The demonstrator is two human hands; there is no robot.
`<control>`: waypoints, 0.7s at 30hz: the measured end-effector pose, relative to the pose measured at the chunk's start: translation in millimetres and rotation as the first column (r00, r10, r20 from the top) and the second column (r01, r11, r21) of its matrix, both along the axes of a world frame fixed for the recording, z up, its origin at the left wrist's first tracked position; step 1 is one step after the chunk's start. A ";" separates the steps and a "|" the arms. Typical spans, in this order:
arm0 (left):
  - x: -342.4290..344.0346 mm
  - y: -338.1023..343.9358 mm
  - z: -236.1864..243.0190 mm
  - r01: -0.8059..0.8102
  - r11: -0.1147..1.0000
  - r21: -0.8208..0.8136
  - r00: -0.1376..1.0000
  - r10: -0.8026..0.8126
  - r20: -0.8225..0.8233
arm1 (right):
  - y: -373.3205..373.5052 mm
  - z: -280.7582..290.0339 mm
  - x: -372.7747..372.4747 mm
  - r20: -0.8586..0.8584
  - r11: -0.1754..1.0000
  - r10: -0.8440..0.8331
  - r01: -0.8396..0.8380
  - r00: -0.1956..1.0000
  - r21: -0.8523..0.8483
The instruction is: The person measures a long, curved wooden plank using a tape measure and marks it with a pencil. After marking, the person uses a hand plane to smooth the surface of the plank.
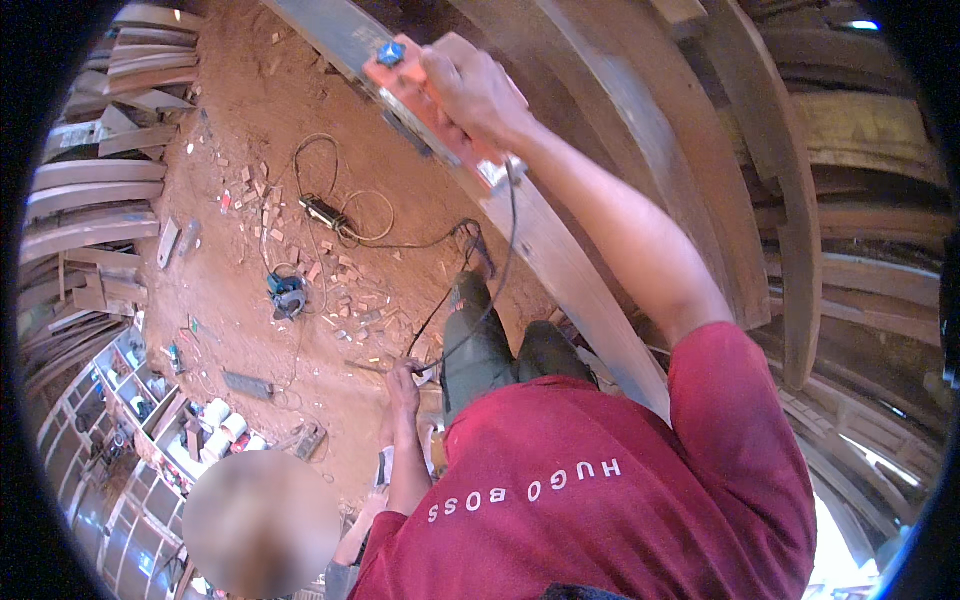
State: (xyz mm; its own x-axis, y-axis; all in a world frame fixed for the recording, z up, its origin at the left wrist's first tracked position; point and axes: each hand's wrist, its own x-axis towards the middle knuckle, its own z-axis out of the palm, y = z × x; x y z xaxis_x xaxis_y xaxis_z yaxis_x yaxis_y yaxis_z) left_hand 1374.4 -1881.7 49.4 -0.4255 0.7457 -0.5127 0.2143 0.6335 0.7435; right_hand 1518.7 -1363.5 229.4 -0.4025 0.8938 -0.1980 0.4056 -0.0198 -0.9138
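Observation:
My right hand (477, 90) is wrapped round the handle of an orange-red electric planer (415, 95) with a blue knob at its front. The planer sits on the upper face of a long wooden beam (560, 250), which slants from the top of the view down toward my right side. From the planer's rear, a dark power cord (513, 215) loops down to my left hand (403, 378). That hand is low beside my left leg, its fingers closed on the cord.
Wood offcuts (345, 300), a blue power tool (287, 293) and an extension lead (322, 210) lie on the reddish dirt floor. Curved timbers (790, 200) stack at right, more planks (95, 185) at left. Another person (262, 525) is at lower left by a shelf unit (130, 375).

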 end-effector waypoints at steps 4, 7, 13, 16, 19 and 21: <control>-39.0 24.0 2.9 -0.090 0.995 0.054 0.992 0.094 -0.081 | 83.0 -7.9 -78.7 0.037 0.992 0.002 -0.007 0.999 0.126; -52.0 50.6 31.6 -0.109 0.994 0.014 0.985 0.110 -0.131 | 102.6 18.7 -99.7 0.038 1.000 -0.019 0.018 0.999 0.012; -67.0 10.6 55.4 -0.100 0.989 0.109 0.966 0.123 -0.228 | 70.5 -23.4 -70.6 0.020 0.936 -0.034 0.024 0.999 0.351; -70.1 -40.2 29.0 -0.064 0.989 0.133 0.972 0.092 -0.216 | 37.1 -54.4 -2.1 0.038 0.934 0.035 -0.047 0.999 0.353; -46.7 -102.4 32.4 -0.025 0.998 -0.049 0.936 0.006 -0.351 | -88.7 -33.9 81.5 0.047 0.961 0.028 -0.040 0.998 0.272; -19.3 -110.9 29.7 0.031 0.996 -0.082 0.942 -0.057 -0.329 | -166.6 -19.1 171.4 0.027 0.980 0.071 -0.075 0.997 0.184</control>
State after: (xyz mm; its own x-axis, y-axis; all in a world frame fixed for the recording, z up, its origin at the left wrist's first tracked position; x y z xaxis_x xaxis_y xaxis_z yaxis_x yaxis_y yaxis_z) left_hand 1355.2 -1992.6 79.1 -0.5482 0.7328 -0.4031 0.4693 0.6685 0.5769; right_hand 1690.0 -1530.1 210.3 -0.4658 0.8839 -0.0410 0.4183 0.1791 -0.8905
